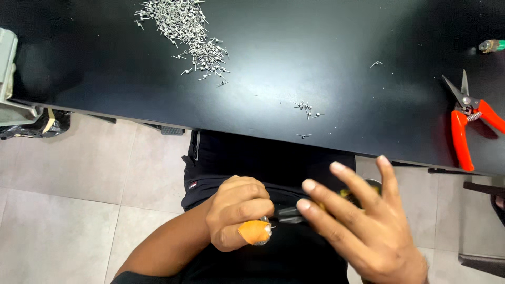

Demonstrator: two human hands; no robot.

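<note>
My left hand (236,210) is curled into a fist over my lap, with an orange cover on one fingertip (254,232) and a small clear-and-metal part pinched at that tip. My right hand (363,221) is spread flat, fingers apart, just right of it, over a dark tool (288,213) whose tip shows between the hands; whether the hand grips it I cannot tell. A small cluster of metal pins (306,109) lies on the black table (294,63) near its front edge, above both hands.
A large pile of small metal pins (184,31) lies at the table's far left. Orange-handled snips (468,123) rest at the right edge, with a green-tipped object (492,46) beyond them. A single pin (375,64) lies alone. Tiled floor (79,184) shows below.
</note>
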